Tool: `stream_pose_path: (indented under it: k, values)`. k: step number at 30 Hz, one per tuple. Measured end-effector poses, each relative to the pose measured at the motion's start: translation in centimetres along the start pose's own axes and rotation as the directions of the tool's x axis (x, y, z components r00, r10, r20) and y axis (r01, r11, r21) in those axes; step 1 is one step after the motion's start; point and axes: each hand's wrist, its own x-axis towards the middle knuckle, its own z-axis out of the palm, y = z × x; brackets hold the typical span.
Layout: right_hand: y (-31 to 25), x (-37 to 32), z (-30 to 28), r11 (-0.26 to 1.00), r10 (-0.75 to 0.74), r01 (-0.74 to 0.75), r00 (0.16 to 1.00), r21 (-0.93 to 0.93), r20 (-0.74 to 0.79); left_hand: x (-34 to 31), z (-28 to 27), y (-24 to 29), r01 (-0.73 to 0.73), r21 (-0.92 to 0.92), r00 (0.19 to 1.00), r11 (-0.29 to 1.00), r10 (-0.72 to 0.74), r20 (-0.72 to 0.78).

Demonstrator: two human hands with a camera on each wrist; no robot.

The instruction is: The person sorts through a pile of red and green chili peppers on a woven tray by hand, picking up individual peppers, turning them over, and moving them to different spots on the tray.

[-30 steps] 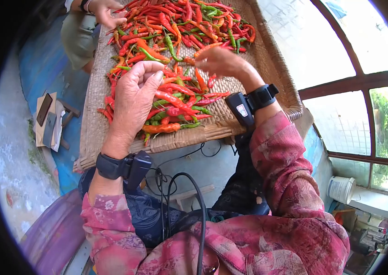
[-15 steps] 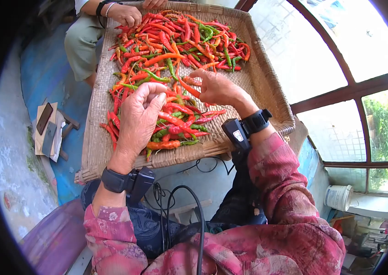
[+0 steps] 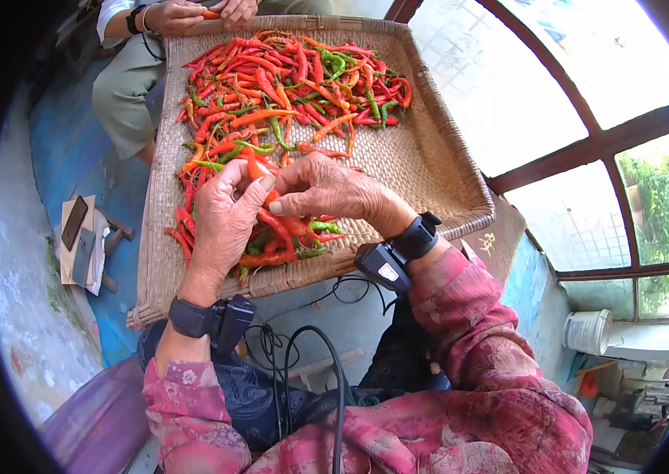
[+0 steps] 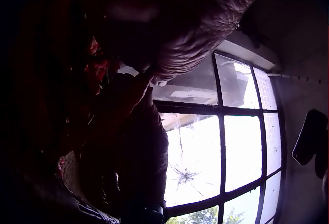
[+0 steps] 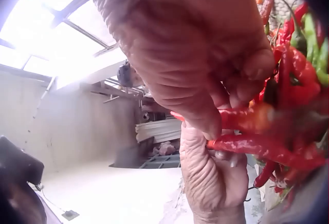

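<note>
In the head view, an orange-red chili pepper (image 3: 254,167) sits between the two hands, over the near part of a woven tray (image 3: 421,150). My left hand (image 3: 222,221) pinches it between thumb and curled fingers. From the other side my right hand (image 3: 338,189) meets it, thumb and fingertips closed on its lower end. Under both hands lie more red and green chili peppers (image 3: 271,229). The right wrist view has my right hand (image 5: 190,44) above and my left hand (image 5: 213,183) below, with red chilies (image 5: 262,149) beside the fingertips. Deep shadow hides most of the left wrist view.
A large heap of chili peppers (image 3: 287,75) covers the tray's far part. Across the tray another person's hands (image 3: 180,16) hold an orange-red chili. Phones lie on a small stool (image 3: 82,237) at left. A black cable (image 3: 326,340) hangs before my lap; a white bucket (image 3: 587,330) stands right.
My right hand has come from the middle of the tray, bringing a chili to my left hand; both now hold it. The other person's hands have drawn back to the far edge with a chili.
</note>
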Motion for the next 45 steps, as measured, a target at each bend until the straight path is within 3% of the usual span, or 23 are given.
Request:
stream_pose_path:
  k: [4, 6, 8, 9, 10, 11, 12, 14, 15, 16, 18, 21, 22, 25, 27, 31, 33, 34, 36, 38, 40, 43, 45]
  values:
    - [-0.5, 0.5, -1.5, 0.974, -0.029, 0.058, 0.99, -0.217, 0.138, -0.2, -0.3, 0.8, 0.058, -0.026, 0.998, 0.998, -0.058, -0.002]
    - [-2.7, -0.3, -3.3, 0.96, 0.141, -0.121, 0.988, -0.252, 0.063, -0.1, -0.6, 0.8, 0.119, 0.019, 0.993, 0.993, -0.119, -0.013]
    - [-2.0, 0.1, -5.5, 0.99, 0.081, -0.098, 0.983, -0.097, -0.162, 0.0, -1.0, 0.8, 0.112, 0.016, 0.994, 0.994, -0.112, -0.015]
    - [-0.7, 1.3, -6.9, 0.977, -0.028, 0.093, 0.948, 0.192, -0.317, 0.1, -1.1, 0.8, 0.098, 0.011, 0.994, 0.995, -0.098, -0.048]
    - [-0.3, 2.2, -7.4, 0.848, -0.078, 0.313, 0.872, 0.427, -0.483, 0.1, -1.3, 0.9, 0.084, 0.008, 0.993, 0.996, -0.083, -0.084]
    - [0.3, 2.6, -7.8, 0.808, -0.081, 0.419, 0.775, 0.414, -0.626, 0.0, -1.4, 1.1, 0.087, 0.012, 0.992, 0.996, -0.086, -0.096]
    - [1.4, 3.1, -8.5, 0.844, -0.08, 0.39, 0.771, 0.369, -0.632, 0.0, -1.5, 1.1, 0.09, 0.014, 0.991, 0.996, -0.088, -0.103]
    - [3.5, 4.2, -7.6, 0.985, -0.055, 0.149, 0.76, 0.092, -0.647, 0.0, -1.6, 0.9, 0.087, 0.027, 0.992, 0.996, -0.084, -0.089]
    - [4.4, 4.4, -7.9, 0.99, -0.014, -0.055, 0.875, -0.127, -0.484, 0.1, -1.7, 0.9, 0.089, 0.023, 0.992, 0.996, -0.087, -0.087]
    - [5.8, 5.2, -7.6, 0.931, -0.023, -0.142, 0.896, -0.336, -0.443, 0.2, -1.7, 1.0, 0.091, 0.023, 0.992, 0.996, -0.089, -0.091]
    - [7.9, 6.1, -6.5, 0.781, -0.183, -0.14, 0.88, -0.608, -0.438, 0.2, -1.8, 1.2, 0.089, -0.011, 0.992, 0.996, -0.09, -0.092]
    - [9.7, 7.2, -5.2, 0.587, -0.171, -0.213, 0.91, -0.781, -0.377, 0.2, -1.8, 1.2, 0.078, -0.01, 0.992, 0.997, -0.078, -0.097]
    - [9.6, 7.1, -4.6, 0.528, -0.287, -0.159, 0.892, -0.835, -0.351, 0.2, -1.8, 1.1, 0.079, -0.01, 0.992, 0.997, -0.08, -0.101]
    - [8.6, 7.2, -4.3, 0.594, -0.188, -0.202, 0.906, -0.779, -0.379, 0.1, -1.8, 1.0, 0.093, -0.007, 0.992, 0.996, -0.093, -0.083]
    - [8.1, 7.3, -4.1, 0.517, -0.035, -0.31, 0.924, -0.798, -0.382, 0.1, -1.8, 1.1, 0.083, 0.006, 0.994, 0.997, -0.082, -0.076]
    - [6.3, 6.6, -4.5, 0.503, -0.074, -0.181, 0.965, -0.845, -0.251, 0.2, -1.8, 0.8, 0.091, 0.016, 0.992, 0.996, -0.089, -0.091]
    - [4.4, 5.6, -4.6, 0.708, -0.098, -0.057, 0.979, -0.704, -0.178, 0.4, -1.7, 0.6, 0.054, 0.032, 0.992, 0.998, -0.05, -0.112]
    - [3.4, 5.2, -4.3, 0.707, -0.095, -0.061, 0.979, -0.705, -0.18, 0.4, -1.7, 0.4, 0.054, 0.028, 0.993, 0.998, -0.05, -0.11]
    - [1.7, 4.2, -3.6, 0.893, -0.123, 0.005, 0.965, -0.451, -0.232, 0.4, -1.7, 0.2, 0.04, 0.06, 0.993, 0.997, -0.033, -0.109]
    - [0.8, 3.3, -2.8, 0.859, -0.153, 0.011, 0.96, -0.511, -0.236, 0.3, -1.5, 0.4, 0.091, 0.009, 0.993, 0.996, -0.09, -0.076]
    - [0.4, 2.6, -1.5, 0.836, -0.343, 0.176, 0.907, -0.52, -0.244, 0.2, -1.2, 0.6, 0.145, -0.04, 0.989, 0.989, -0.147, -0.036]
    - [-0.7, 0.8, 0.0, 0.704, -0.462, 0.265, 0.876, -0.659, -0.141, 0.3, -1.2, -0.1, 0.207, -0.288, 0.976, 0.935, -0.219, -0.01]
    - [-1.0, 0.2, 0.9, 0.614, -0.509, 0.297, 0.857, -0.731, -0.08, 0.5, -1.8, -0.6, 0.236, -0.321, 0.971, 0.917, -0.238, 0.034]
